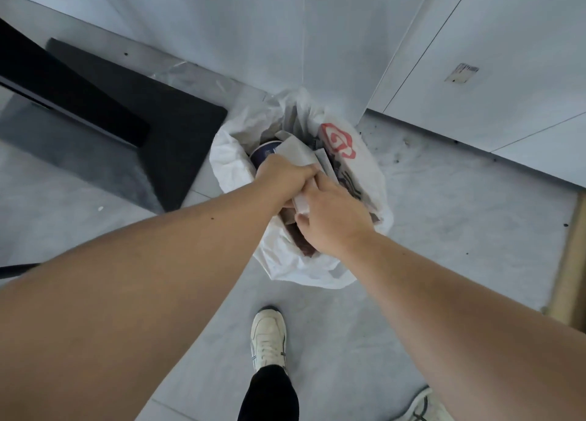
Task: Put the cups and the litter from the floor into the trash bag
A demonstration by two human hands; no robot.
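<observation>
The white trash bag sat open on the floor at 12 o'clock from your shoe, w/ a dark cup inside at its 10 o'clock. Your left hand was clenched on grey paper litter over the opening; your right hand pinched the same wad. Risk: the bag's soft rim folds in, so litter spills back out.

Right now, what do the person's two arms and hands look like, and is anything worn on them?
Both forearms are bare up to the frame edge: no sleeves, watch, bracelet or gloves show. The left hand and the right hand also carry no rings that I can see. The left forearm has one small dark dot on it. Fingernails are mostly hidden.
</observation>
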